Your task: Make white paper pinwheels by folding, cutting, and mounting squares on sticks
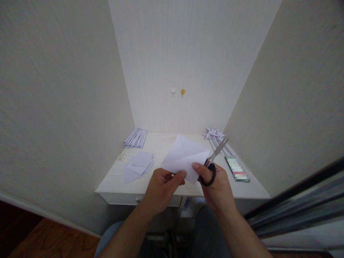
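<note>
A creased white paper square (185, 156) is held up over the front of a small white table (115, 179). My left hand (161, 188) pinches its lower left corner between thumb and fingers. My right hand (215, 184) grips black-handled scissors (213, 165), fingers through the loops, blades pointing up and right beside the paper's right edge. The thumb of that hand also rests on the paper's lower edge.
On the table lie a stack of paper sheets (138, 165), a bundle of rolled paper sticks (135, 138), small white bits (123, 156), finished paper pinwheels (215, 136) and a phone (238, 169). Walls close in on three sides. Two pins (177, 92) stick in the back wall.
</note>
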A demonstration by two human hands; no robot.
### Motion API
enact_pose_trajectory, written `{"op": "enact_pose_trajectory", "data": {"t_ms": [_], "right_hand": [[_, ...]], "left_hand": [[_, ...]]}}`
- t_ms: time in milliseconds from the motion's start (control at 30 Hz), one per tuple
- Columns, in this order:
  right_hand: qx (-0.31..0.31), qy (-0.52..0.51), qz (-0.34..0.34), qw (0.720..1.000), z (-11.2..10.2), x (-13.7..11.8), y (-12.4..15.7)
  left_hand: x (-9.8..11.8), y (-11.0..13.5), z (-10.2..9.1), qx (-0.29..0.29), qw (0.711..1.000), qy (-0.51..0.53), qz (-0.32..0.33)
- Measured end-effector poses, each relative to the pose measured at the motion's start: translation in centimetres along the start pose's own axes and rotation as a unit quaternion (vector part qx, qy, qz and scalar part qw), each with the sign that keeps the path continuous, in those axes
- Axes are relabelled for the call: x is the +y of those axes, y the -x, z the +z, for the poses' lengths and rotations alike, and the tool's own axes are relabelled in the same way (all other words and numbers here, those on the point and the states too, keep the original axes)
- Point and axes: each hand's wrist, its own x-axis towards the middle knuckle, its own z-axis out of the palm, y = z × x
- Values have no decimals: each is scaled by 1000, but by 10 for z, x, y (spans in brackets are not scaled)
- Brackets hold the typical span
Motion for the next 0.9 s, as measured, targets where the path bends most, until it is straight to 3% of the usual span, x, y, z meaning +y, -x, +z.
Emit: {"op": "enact_pose_trajectory", "data": {"t_ms": [233, 400, 533, 900], "right_hand": [[-24, 53, 0, 998, -4, -11, -9], [-144, 183, 58, 971, -12, -18, 5], [-213, 238, 143, 937, -9, -10, 29], [-211, 255, 186, 925, 10, -7, 37]], "left_hand": [[10, -6, -10, -18, 996, -82, 31], [19, -7, -18, 111, 989, -90, 37], [25, -7, -26, 157, 981, -94, 62], [33, -1, -21, 147, 983, -89, 69]]}}
